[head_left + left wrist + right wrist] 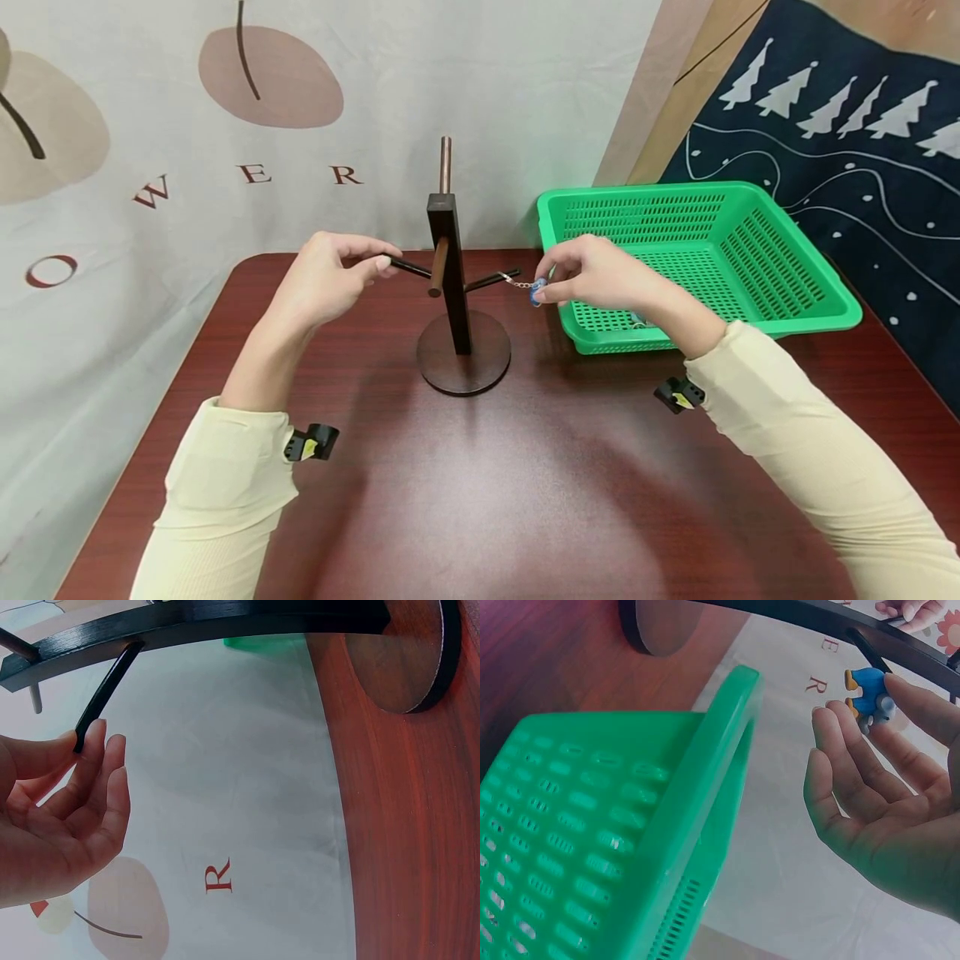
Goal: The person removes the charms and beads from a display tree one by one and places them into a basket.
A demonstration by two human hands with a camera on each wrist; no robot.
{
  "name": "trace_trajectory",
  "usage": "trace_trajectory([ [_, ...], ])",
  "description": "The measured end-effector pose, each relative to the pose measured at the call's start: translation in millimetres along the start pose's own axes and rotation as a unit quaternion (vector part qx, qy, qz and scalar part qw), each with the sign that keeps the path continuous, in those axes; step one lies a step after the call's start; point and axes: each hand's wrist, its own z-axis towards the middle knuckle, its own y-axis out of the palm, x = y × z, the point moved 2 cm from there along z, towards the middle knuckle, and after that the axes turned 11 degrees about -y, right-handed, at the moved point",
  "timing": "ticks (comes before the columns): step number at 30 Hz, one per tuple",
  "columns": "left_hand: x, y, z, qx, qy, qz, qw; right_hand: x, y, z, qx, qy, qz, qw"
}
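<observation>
A dark wooden stand (459,317) with a round base and several pegs stands upright on the table. My left hand (318,279) pinches the tip of its left peg (109,690) between thumb and fingers. On the other side, my right hand (592,271) pinches a keychain with a small blue figure (870,690) that has yellow feet and a grey head. The keychain's silver chain (519,284) stretches from the figure to the end of the right peg (487,282), where its ring overlaps the peg tip.
A green plastic basket (697,340) with slotted walls sits at the back right, partly behind my right hand. A small item (637,319) lies inside near its front wall. A printed cloth (480,83) hangs behind the reddish-brown table (465,483).
</observation>
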Motion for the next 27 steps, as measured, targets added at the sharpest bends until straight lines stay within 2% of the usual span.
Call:
trace_trajectory([
  [16,1.4,-1.5,2.0,-0.008,-0.008,-0.005,0.9999,1,-17,-5.5,0.004,-0.016,-0.039,0.9991],
  [27,1.8,-1.0,1.5,-0.005,-0.007,-0.003,1.0000,3,-28,-16.2,0.013,0.001,-0.044,0.9989],
])
